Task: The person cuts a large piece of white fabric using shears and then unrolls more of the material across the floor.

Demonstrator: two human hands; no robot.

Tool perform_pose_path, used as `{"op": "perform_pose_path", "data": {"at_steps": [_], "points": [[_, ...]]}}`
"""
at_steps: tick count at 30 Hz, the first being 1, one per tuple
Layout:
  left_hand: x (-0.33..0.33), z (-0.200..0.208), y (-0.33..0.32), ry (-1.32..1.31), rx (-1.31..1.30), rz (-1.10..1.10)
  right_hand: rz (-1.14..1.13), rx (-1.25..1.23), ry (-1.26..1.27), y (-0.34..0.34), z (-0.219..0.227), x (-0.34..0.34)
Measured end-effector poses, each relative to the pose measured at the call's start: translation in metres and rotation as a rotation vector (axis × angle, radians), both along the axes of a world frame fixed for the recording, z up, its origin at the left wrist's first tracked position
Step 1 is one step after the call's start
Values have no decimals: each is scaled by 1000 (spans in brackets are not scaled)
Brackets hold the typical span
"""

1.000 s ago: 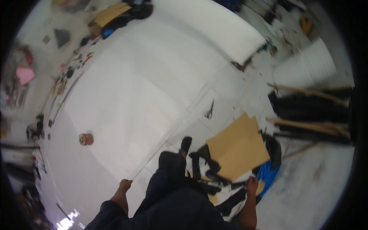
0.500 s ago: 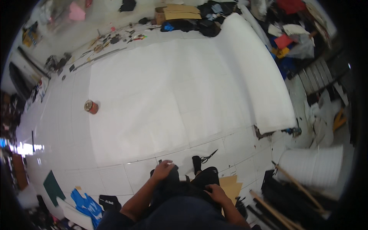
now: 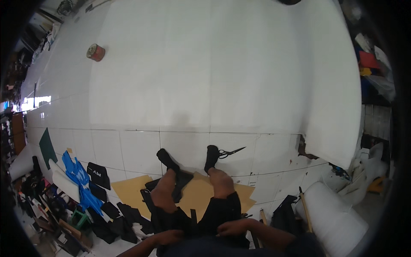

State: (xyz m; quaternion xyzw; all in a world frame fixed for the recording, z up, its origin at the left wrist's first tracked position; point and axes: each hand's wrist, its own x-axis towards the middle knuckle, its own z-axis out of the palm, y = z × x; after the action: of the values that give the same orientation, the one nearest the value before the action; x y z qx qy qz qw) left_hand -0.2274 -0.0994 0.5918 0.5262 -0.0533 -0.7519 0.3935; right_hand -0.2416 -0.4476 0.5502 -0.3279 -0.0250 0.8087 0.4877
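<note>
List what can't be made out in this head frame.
- Left hand and right hand: low in the head view, resting on black fabric; grip unclear, fingers too small.
- Red tin: too small to identify.
- Clutter: bent and dark at the fisheye rim.

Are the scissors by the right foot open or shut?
Open. The scissors lie flat on the white tiled floor beside the black-socked foot, their blades spread into a narrow V.

Bright, even light with window glare at left; fisheye edges bend, corners black.
</note>
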Motion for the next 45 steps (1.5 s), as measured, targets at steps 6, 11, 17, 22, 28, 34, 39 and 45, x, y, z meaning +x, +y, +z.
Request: {"op": "perform_pose_path", "data": {"at_steps": [6,11,17,22,28,34,39,45], "points": [[110,-196,-33,-45,174,78,-449,-439,-382,-28,-200,106],[234,-497,61,-718,737,1003,-1002,-1149,-273,-114,-411,176],[292,-619,88,-538,836,1531,-1450,-1220,-173,-144,-557,174],[295,-656,107,-421,763,1807,-1862,-1014,-246,-132,-598,186],[268,-681,171,-445,540,1873,-2063,-970,-347,-88,-618,203],[283,-680,92,-617,618,1962,-2377,-868,-146,-149,-663,167],[272,-677,109,-675,670,1878,-2222,-859,-338,-126,-659,167],[277,-688,112,-702,655,2033,-2275,-911,-49,-142,-671,193]]}}
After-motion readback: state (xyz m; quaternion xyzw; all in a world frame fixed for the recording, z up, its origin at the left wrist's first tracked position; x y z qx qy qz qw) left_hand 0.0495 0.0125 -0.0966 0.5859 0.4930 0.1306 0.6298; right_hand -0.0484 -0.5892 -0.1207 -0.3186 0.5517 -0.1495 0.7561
